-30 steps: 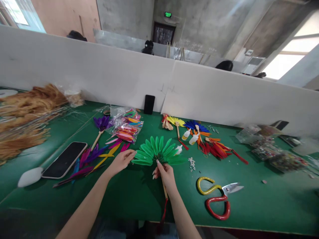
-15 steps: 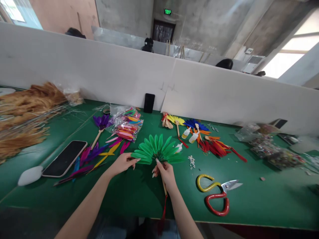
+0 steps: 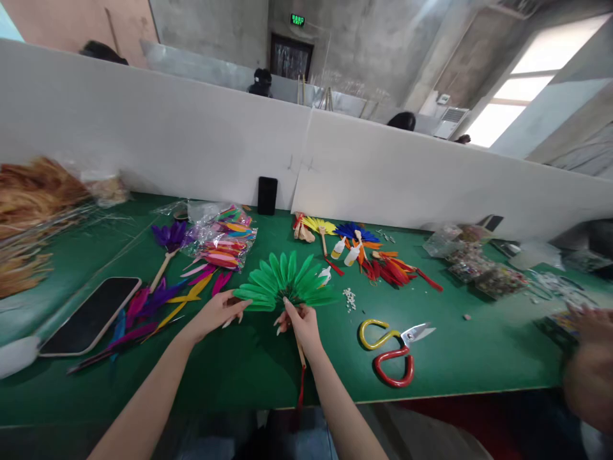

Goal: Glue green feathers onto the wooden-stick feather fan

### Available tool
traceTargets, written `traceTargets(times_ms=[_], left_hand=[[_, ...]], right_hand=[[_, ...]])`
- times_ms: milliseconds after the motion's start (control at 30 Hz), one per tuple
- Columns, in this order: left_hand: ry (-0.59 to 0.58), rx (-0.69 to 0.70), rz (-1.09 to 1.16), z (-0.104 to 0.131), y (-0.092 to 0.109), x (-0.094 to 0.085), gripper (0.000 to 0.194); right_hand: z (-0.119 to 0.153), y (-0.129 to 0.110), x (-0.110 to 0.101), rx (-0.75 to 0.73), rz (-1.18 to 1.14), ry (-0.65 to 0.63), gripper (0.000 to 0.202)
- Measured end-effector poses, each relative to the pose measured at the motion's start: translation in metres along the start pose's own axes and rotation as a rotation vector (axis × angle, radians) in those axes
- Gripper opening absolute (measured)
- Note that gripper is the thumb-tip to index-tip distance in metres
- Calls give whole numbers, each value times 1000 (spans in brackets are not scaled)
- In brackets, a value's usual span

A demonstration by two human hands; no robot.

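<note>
A green feather fan [image 3: 287, 278] is spread over the table, its wooden handle [image 3: 301, 352] pointing towards me with a red tassel [image 3: 301, 390] hanging from the end. My right hand [image 3: 299, 326] grips the fan where the feathers meet the handle, thumb on top. At the fan's left edge, my left hand [image 3: 223, 313] pinches the outermost feather between thumb and fingers. Behind the right-hand feathers, a small white bottle [image 3: 324, 275] is partly hidden. Small white beads [image 3: 349, 299] lie to the right of the fan.
Scissors [image 3: 395, 351] with yellow and red handles lie at right. A phone [image 3: 90, 316], loose feathers [image 3: 158, 303] and a purple fan [image 3: 170, 236] are at left. Glue bottles [image 3: 345, 250] stand behind. A co-worker's hand [image 3: 591, 322] rests at far right. A white partition [image 3: 215, 140] backs the table.
The view has turned right, so the table's contents sit further left and a co-worker's arm shows at far right. Both hands keep their hold on the green fan.
</note>
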State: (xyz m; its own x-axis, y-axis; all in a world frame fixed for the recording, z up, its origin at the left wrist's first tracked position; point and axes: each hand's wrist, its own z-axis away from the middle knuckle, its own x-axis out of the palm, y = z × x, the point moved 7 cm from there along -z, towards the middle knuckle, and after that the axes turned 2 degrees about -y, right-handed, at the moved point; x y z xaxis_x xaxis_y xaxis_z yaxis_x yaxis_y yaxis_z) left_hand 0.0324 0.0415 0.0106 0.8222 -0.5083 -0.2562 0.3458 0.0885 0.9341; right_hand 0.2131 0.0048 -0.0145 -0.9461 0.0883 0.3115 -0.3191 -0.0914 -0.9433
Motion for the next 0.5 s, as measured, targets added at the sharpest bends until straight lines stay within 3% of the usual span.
traceTargets(times_ms=[267,400,500], left_hand=[[-272,-130,19,14,-4,18,50],[-449,-146,32,27,-4,39,51],[-429,-162,124,31,-3,61,53]], right_hand=[[1,-8,-1,-47,-6,27,42],[-1,-15,4,-50,11,15,46],[-2,-19,9,-48,20,-1,47]])
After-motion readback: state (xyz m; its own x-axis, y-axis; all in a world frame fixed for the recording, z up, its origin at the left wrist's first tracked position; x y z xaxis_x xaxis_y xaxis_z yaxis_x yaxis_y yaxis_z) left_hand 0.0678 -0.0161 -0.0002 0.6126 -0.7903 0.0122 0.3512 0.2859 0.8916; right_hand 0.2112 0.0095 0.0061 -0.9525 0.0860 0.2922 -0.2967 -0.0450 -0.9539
